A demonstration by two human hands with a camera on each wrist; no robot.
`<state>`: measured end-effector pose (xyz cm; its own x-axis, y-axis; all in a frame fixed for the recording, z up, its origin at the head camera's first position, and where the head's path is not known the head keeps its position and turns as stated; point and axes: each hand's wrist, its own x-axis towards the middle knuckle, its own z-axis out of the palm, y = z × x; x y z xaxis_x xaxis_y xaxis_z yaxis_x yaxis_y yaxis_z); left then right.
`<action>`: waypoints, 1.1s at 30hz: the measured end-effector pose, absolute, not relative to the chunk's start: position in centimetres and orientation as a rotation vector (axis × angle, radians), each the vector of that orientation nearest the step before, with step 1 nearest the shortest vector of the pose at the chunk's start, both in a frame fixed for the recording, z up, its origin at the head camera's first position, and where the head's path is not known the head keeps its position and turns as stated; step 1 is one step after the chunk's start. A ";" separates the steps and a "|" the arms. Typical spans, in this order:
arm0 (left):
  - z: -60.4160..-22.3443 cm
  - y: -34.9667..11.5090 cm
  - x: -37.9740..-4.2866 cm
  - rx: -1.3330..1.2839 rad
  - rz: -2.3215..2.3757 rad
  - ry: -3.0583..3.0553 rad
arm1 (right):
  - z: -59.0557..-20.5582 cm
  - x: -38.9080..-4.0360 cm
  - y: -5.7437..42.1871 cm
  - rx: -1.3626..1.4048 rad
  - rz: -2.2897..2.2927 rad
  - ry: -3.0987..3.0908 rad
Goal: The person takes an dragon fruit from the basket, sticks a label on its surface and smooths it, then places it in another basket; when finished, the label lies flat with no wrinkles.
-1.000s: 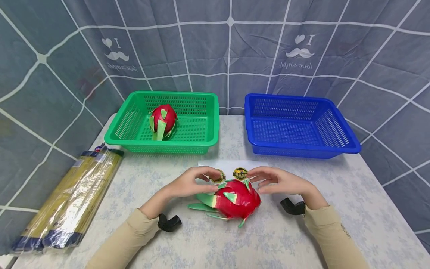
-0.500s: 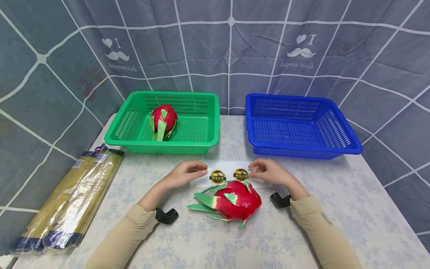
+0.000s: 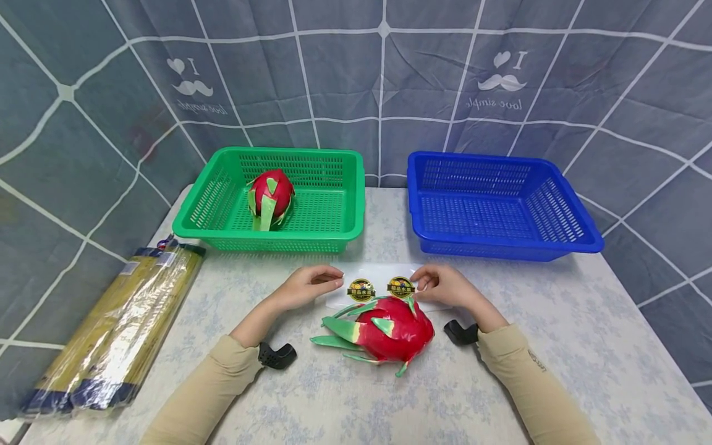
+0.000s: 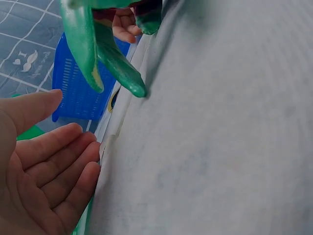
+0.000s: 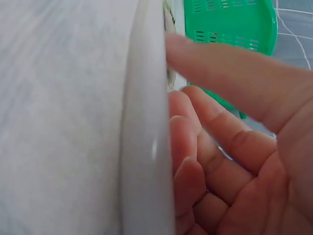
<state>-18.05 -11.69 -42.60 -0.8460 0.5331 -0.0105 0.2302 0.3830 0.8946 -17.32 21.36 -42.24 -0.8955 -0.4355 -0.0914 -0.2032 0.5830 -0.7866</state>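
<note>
Nothing seems held by the left hand (image 3: pixel 303 289), grip wide, or the right hand (image 3: pixel 447 285), grip narrower. Between them, two round black-and-gold stickers (image 3: pixel 361 290) are apparently left unpeeled on a flat white sheet (image 3: pixel 381 272); just nearer, no sticker is seen on the red, green-leaved dragon fruit (image 3: pixel 396 337).

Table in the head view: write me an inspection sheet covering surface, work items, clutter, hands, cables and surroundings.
Surface: pale table with a bluish floral pattern.
Work items: dragon fruit lying with long green leaves leftward; white sheet behind it, bearing two round labels.
Clutter: two clear-wrapped yellow packages along the left edge.
Hands: left hand, fingers relaxed, at the sheet's left end; right hand, fingers bent, at its right end, grip unclear.
Cables: nothing seen.
Surroundings: green basket holding a second dragon fruit; blue basket to its right; grey-blue curtain with white lines behind.
</note>
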 end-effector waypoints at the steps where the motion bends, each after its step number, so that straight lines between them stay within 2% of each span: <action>1: -42.6 -11.7 -18.0 0.669 1.446 2.353 | -42.3 -17.3 21.4 -0.531 -1.205 2.556; 16: -42.6 -11.5 -17.8 0.682 1.431 2.368 | -43.1 -17.4 21.4 -0.587 -1.315 2.741; 23: -41.8 -11.1 -17.3 0.730 1.414 2.396 | -40.5 -16.4 21.6 -0.479 -1.611 2.688; 30: -38.4 -9.0 -14.2 1.080 1.246 2.548 | -37.8 -14.3 21.6 -0.170 -2.010 2.494; 33: -37.5 -7.7 -12.4 1.255 1.068 2.607 | -37.3 -13.2 21.4 -0.168 -2.111 2.321</action>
